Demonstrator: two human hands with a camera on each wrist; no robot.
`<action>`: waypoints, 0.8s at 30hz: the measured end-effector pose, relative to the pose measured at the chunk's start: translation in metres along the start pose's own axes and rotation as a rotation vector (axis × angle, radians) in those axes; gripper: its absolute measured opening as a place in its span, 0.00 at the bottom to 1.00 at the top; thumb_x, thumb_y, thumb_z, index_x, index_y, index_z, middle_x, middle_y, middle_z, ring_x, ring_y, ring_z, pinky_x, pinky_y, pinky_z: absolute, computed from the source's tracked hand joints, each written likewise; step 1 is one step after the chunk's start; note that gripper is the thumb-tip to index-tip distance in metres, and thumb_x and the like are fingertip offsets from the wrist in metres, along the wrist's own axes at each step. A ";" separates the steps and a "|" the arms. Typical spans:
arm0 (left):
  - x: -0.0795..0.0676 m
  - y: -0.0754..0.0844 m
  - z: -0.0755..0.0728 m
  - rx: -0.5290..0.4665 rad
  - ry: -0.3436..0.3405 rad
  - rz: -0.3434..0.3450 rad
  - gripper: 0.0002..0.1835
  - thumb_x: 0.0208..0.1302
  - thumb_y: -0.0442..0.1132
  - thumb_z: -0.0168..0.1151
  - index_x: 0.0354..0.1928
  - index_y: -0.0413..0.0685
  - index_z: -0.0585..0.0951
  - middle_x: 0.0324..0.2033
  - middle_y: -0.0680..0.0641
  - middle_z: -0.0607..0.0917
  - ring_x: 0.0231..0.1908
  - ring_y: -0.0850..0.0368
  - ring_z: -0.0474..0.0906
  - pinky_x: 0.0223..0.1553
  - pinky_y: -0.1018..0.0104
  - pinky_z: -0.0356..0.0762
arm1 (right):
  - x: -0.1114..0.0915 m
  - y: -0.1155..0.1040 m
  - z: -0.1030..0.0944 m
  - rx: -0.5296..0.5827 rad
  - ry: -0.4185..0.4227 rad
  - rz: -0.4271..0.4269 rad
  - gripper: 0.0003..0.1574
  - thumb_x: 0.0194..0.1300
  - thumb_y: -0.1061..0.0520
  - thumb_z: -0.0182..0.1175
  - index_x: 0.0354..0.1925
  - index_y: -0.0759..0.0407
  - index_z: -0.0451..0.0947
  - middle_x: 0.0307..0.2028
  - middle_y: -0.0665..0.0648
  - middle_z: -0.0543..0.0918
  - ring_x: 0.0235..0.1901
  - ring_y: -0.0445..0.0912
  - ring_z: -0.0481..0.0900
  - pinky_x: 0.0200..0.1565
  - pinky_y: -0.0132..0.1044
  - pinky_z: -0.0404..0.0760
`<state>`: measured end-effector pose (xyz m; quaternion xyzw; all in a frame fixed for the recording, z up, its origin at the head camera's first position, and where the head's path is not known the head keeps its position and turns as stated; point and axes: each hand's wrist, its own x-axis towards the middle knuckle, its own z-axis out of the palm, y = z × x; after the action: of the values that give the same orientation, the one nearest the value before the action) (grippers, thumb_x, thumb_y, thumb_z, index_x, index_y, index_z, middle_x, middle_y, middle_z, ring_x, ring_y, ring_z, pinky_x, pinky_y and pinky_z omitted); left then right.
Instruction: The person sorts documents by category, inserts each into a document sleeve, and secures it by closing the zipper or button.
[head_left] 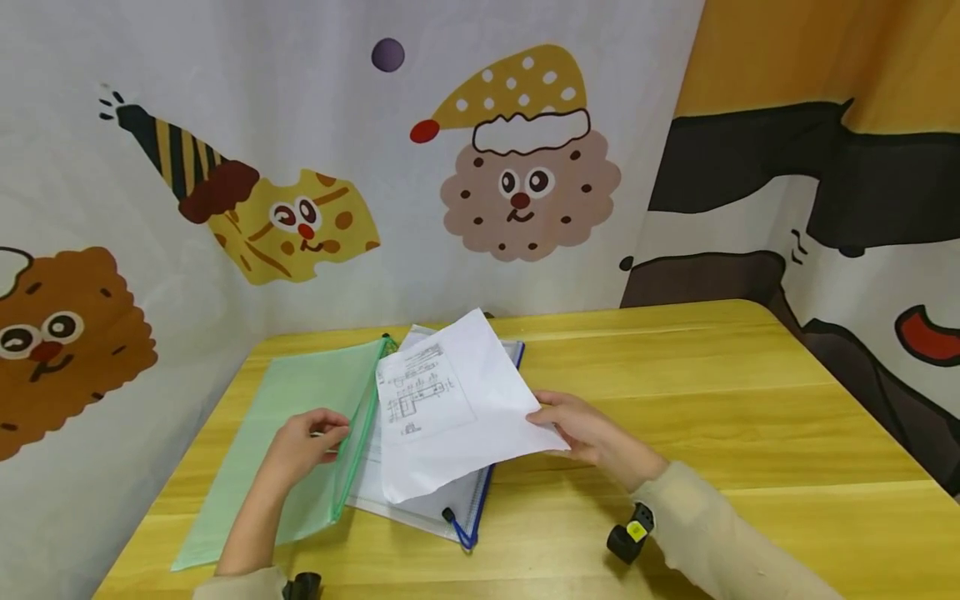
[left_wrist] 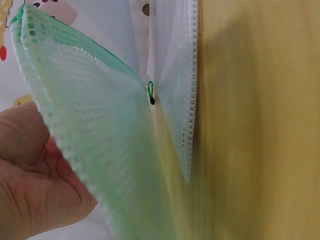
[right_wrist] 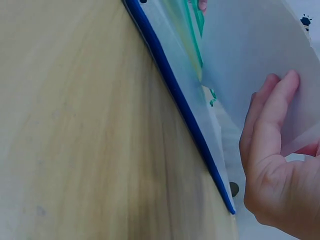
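Observation:
My left hand [head_left: 303, 446] pinches the zippered edge of a green mesh zip folder [head_left: 315, 379] and holds that edge raised. In the left wrist view the folder's translucent side [left_wrist: 95, 115] partly hides the left hand [left_wrist: 40, 175]. With thumb and fingers, my right hand [head_left: 577, 425] grips the right edge of a white paper sheet [head_left: 442, 408] bearing a printed drawing. The sheet hangs tilted over a clear zip folder with blue trim [head_left: 420, 508]. The right wrist view shows fingers [right_wrist: 270, 120] against the sheet's back [right_wrist: 250, 45].
The folders lie on a yellow wood-grain table [head_left: 712, 400], with bare wood on the right side. A white curtain with cartoon figures [head_left: 322, 83] hangs behind the table's far edge. A blue zipper pull [head_left: 462, 533] sticks out at the clear folder's near corner.

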<state>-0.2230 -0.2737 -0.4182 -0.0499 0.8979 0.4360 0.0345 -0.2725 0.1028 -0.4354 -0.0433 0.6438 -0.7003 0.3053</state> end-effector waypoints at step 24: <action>-0.001 0.008 0.003 0.036 0.022 0.045 0.10 0.64 0.35 0.57 0.43 0.36 0.79 0.33 0.44 0.80 0.32 0.56 0.78 0.33 0.66 0.84 | 0.015 0.004 0.031 0.004 0.050 -0.024 0.34 0.65 0.67 0.48 0.69 0.65 0.55 0.48 0.62 0.79 0.38 0.46 0.81 0.41 0.41 0.84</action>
<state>-0.2230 -0.2667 -0.4139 -0.0335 0.9069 0.4198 0.0158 -0.2688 0.0682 -0.4393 -0.0332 0.6493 -0.7060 0.2808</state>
